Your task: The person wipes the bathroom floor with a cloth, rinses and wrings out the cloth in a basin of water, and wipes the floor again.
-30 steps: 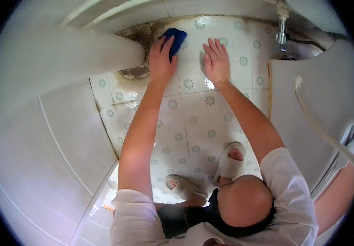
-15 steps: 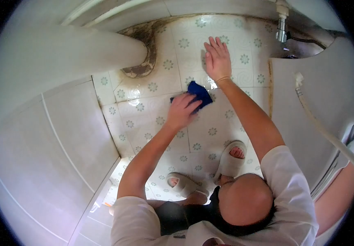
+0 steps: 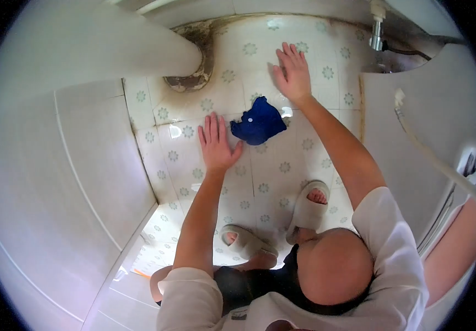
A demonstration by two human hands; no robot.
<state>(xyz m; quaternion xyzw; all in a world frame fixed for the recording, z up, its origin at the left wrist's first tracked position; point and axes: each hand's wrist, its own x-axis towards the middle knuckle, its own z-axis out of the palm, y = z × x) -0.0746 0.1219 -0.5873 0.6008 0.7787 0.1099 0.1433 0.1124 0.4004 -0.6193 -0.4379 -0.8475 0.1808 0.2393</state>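
Observation:
A dark blue cloth lies crumpled on the patterned tile floor, with a small pale spot on it. Just left of the cloth, my left hand rests palm down, fingers stretched out, with a small gap between thumb and cloth. My right hand is laid on the tiles above and to the right of the cloth, its fingers extended and nothing in it. Neither hand touches the cloth.
A thick white pipe meets the floor at upper left, its base ringed with dark grime. White panels stand at left. A metal valve and a pale hose are at right. My slippered feet stand below.
My left hand has let go of the blue cloth and moved left onto the bare tiles. The cloth now lies spread wider. My right hand has hardly moved.

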